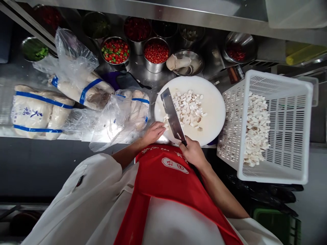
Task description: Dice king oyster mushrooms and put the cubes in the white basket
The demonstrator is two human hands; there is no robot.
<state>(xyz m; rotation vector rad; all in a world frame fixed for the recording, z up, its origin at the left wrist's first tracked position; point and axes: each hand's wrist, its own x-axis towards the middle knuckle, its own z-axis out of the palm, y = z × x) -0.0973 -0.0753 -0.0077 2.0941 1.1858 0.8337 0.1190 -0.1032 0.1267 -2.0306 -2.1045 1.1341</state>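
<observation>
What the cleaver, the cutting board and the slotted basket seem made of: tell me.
Cleaver: blade looks like metal, probably steel, from its smooth grey sheen; the right hand hides most of the handle.
Cutting board: likely matte plastic, being white with no wood grain showing.
Slotted basket: apparently smooth white moulded plastic, judging by its regular slots and rounded rim.

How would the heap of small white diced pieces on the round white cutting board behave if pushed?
The white diced pieces would probably scatter, since they lie loose. Their flat faces suggest sliding more than rolling. The smooth-looking round white board likely offers little grip.
</observation>
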